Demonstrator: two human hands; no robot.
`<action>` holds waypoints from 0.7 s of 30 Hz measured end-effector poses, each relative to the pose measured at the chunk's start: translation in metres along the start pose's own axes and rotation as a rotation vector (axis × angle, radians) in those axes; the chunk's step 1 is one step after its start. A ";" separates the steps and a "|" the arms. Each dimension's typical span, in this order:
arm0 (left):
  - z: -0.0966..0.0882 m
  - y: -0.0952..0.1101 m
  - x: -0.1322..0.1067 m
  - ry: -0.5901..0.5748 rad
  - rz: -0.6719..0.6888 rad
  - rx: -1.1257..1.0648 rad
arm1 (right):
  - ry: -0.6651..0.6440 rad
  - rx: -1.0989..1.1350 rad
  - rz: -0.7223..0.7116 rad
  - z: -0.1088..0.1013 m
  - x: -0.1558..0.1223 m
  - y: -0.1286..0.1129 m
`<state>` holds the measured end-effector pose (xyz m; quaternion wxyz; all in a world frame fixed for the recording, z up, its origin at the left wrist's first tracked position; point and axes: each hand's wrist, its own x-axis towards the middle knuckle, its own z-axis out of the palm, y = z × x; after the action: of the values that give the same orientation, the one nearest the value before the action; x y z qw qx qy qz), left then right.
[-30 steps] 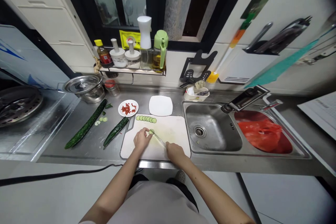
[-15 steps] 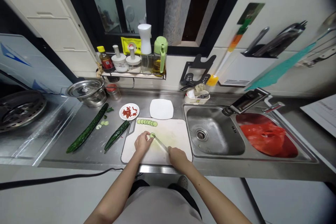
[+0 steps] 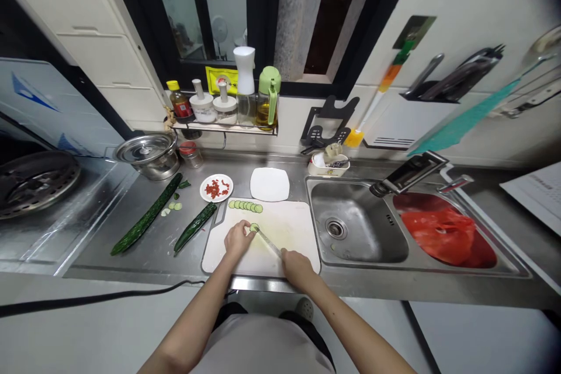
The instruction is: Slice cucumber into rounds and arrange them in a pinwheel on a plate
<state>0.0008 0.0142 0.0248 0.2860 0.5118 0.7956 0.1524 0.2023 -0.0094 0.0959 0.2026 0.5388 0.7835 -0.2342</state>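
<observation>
My left hand point(image 3: 238, 239) pinches a small cucumber slice point(image 3: 253, 227) above the white cutting board point(image 3: 280, 263). A knife point(image 3: 268, 242) is gripped in my right hand point(image 3: 296, 267), its tip touching or very near that slice. Farther back on the board lies a row of overlapping cucumber slices point(image 3: 245, 206). Left of the board rests a cut cucumber point(image 3: 195, 227), and beyond it a longer whole cucumber point(image 3: 146, 215). Behind the board stand a small plate of chopped red pieces point(image 3: 216, 188) and a white square plate point(image 3: 269, 184).
To the right is a steel sink point(image 3: 359, 222) with a red plastic bag point(image 3: 442, 235) in its second basin. A lidded steel pot point(image 3: 151, 155) stands at the back left. Bottles and jars fill a wall shelf point(image 3: 225, 127). Small cucumber scraps point(image 3: 172, 207) lie between the cucumbers.
The camera view has shifted slightly. Both hands, the knife and the slice stay in almost the same place over the board.
</observation>
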 end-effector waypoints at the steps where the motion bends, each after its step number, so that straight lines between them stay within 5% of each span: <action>1: 0.000 0.000 0.000 0.000 -0.002 0.000 | -0.005 0.001 -0.001 0.001 -0.002 0.001; 21: 0.008 0.006 -0.001 0.077 0.081 -0.099 | 0.003 0.015 0.015 0.010 -0.011 0.009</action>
<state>0.0102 0.0151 0.0219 0.2736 0.5227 0.7762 0.2225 0.2153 -0.0210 0.0931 0.1991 0.5466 0.7779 -0.2377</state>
